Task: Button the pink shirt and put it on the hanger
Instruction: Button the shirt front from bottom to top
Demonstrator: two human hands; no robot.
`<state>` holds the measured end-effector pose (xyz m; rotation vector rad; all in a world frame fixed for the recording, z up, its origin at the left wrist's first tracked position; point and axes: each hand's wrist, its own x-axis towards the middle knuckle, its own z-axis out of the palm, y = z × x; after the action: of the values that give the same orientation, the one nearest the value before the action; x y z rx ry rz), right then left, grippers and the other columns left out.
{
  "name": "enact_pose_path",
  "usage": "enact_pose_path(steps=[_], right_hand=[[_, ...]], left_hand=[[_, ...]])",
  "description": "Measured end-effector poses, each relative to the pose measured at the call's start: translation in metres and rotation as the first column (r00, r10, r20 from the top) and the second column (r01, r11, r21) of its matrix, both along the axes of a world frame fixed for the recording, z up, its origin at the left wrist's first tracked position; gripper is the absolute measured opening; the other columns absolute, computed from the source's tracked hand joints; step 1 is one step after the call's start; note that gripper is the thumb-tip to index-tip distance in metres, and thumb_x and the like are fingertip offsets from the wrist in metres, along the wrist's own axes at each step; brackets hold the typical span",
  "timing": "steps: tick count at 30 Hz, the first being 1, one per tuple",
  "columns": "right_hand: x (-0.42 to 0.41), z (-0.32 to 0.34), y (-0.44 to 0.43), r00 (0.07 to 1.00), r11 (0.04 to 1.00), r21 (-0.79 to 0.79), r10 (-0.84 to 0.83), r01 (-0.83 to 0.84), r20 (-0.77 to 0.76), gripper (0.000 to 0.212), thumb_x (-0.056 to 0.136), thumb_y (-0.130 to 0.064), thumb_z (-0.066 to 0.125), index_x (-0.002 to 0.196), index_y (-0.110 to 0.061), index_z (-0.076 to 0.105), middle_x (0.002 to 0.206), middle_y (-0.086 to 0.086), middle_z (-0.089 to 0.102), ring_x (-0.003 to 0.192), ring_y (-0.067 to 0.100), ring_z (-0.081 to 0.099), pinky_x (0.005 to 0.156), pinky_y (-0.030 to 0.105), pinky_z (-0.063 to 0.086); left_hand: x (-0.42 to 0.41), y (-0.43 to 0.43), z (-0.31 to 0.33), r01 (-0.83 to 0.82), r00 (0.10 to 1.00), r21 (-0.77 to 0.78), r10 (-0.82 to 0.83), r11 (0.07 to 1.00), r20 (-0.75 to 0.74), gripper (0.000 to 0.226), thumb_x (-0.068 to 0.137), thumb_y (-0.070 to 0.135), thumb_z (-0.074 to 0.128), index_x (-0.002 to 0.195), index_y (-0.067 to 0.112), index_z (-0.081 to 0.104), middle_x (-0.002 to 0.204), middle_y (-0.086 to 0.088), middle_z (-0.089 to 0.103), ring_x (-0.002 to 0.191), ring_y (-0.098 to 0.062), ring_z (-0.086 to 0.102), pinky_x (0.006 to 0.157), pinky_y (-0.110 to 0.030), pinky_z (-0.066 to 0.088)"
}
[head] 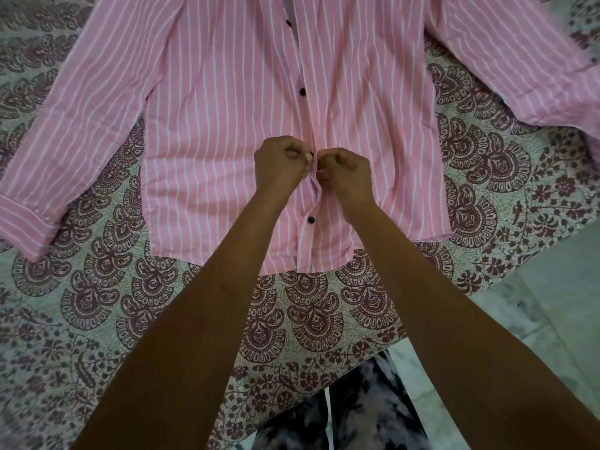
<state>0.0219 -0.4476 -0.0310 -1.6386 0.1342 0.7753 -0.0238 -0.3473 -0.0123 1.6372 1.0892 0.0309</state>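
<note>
The pink shirt (pixel 227 102) with white stripes lies flat on its back on a patterned bedsheet, hem toward me and sleeves spread to both sides. Dark buttons run down its front placket: one near the collar (pixel 287 23), one mid-chest (pixel 302 91), one low (pixel 311 219). My left hand (pixel 281 165) pinches the placket edge from the left at a dark button (pixel 310 154). My right hand (pixel 345 175) pinches the opposite placket edge, fingertips almost touching the left hand's. The fabric puckers just below them. No hanger is in view.
The bedsheet (pixel 308 319) with maroon paisley and flower print covers the surface; its edge runs diagonally at lower right. Beyond it lies pale marble floor (pixel 552 303). My patterned trousers (pixel 357 414) show at the bottom.
</note>
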Motion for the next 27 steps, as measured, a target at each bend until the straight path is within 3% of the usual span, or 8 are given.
enact_pose_path(steps=[3,8,11,14,20,23,25,27], right_hand=[[0.004,0.000,0.004,0.998,0.999,-0.004,0.053,-0.052,0.034,0.017,0.076,0.001,0.057,0.065,-0.010,0.065,0.059,0.006,0.060,0.055,0.014,0.054,0.056,0.025,0.045],[-0.002,0.004,0.012,0.940,0.946,-0.324,0.132,-0.024,0.315,0.004,0.074,-0.015,0.064,0.072,-0.012,0.065,0.064,-0.004,0.065,0.061,0.009,0.061,0.062,0.023,0.049],[-0.015,0.004,0.012,0.857,0.922,-0.388,0.200,0.000,0.474,0.010,0.081,-0.022,0.063,0.082,-0.012,0.065,0.075,0.001,0.070,0.069,0.018,0.065,0.062,0.030,0.048],[-0.024,-0.001,0.014,0.821,0.919,-0.394,0.201,0.032,0.534,0.011,0.083,-0.020,0.061,0.087,-0.010,0.065,0.080,0.003,0.071,0.071,0.020,0.066,0.062,0.029,0.046],[-0.022,-0.002,0.016,0.841,0.936,-0.341,0.113,0.088,0.529,0.011,0.082,-0.019,0.060,0.082,-0.009,0.065,0.073,0.004,0.070,0.067,0.020,0.066,0.059,0.031,0.050],[-0.019,0.000,0.016,0.878,0.956,-0.280,0.057,0.090,0.476,0.009,0.077,-0.015,0.060,0.077,-0.008,0.065,0.068,0.003,0.067,0.064,0.017,0.063,0.060,0.030,0.049],[-0.017,-0.002,0.016,0.927,0.965,-0.254,0.030,0.071,0.373,0.008,0.074,-0.017,0.059,0.070,-0.012,0.064,0.063,-0.001,0.062,0.061,0.015,0.058,0.062,0.031,0.049],[-0.011,-0.002,0.016,0.987,0.975,-0.220,0.003,0.033,0.161,0.011,0.069,-0.020,0.058,0.058,-0.021,0.061,0.059,-0.001,0.059,0.061,0.016,0.057,0.064,0.032,0.049]], left_hand=[[0.001,0.002,-0.001,-0.028,1.000,-0.009,0.027,1.000,-0.007,0.029,0.072,-0.011,0.053,0.063,0.015,0.063,0.047,0.010,0.060,0.069,-0.035,0.068,0.076,-0.045,0.058],[0.007,-0.003,0.008,-0.163,0.986,-0.175,0.156,0.971,-0.056,0.021,0.077,-0.003,0.055,0.058,0.005,0.060,0.066,-0.013,0.061,0.074,-0.034,0.069,0.076,-0.042,0.059],[0.006,-0.006,0.012,-0.290,0.952,-0.426,0.305,0.857,-0.036,0.009,0.080,0.003,0.064,0.071,0.004,0.063,0.078,-0.017,0.067,0.071,-0.023,0.070,0.071,-0.030,0.059],[0.006,-0.006,0.011,-0.377,0.901,-0.585,0.432,0.718,-0.051,0.008,0.084,-0.004,0.058,0.078,0.002,0.059,0.076,-0.014,0.062,0.053,-0.013,0.065,0.056,-0.021,0.057],[0.003,-0.007,-0.003,-0.353,0.918,-0.477,0.397,0.805,-0.008,0.012,0.085,0.001,0.059,0.076,0.008,0.061,0.078,-0.009,0.065,0.070,-0.018,0.065,0.062,-0.021,0.057],[0.001,-0.011,-0.007,-0.383,0.897,-0.491,0.442,0.783,0.006,0.013,0.086,0.001,0.058,0.076,0.009,0.061,0.078,-0.009,0.064,0.069,-0.017,0.063,0.059,-0.019,0.055],[0.000,-0.014,-0.011,-0.378,0.899,-0.492,0.438,0.784,0.007,0.013,0.087,0.002,0.057,0.077,0.009,0.060,0.076,-0.008,0.063,0.067,-0.016,0.062,0.062,-0.022,0.056],[-0.005,-0.015,-0.019,-0.328,0.924,-0.398,0.379,0.856,0.053,0.012,0.087,0.006,0.058,0.077,0.013,0.060,0.074,-0.007,0.062,0.069,-0.019,0.060,0.070,-0.032,0.055]])
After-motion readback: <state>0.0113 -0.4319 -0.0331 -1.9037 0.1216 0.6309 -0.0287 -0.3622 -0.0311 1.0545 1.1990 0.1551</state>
